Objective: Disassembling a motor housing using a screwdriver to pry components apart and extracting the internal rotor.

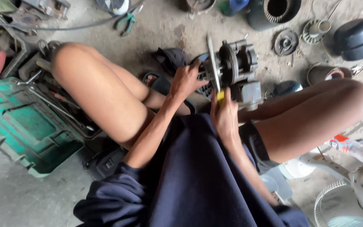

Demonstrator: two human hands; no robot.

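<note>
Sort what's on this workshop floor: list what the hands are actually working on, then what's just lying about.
In hand:
- grey motor assembly, steadied by the left hand
- yellow-handled tool, gripped by the right hand, blade against the motor

Lying about:
- green toolbox
- green-handled pliers
- black round housings
- white fan grille
- plastic bottle
</note>
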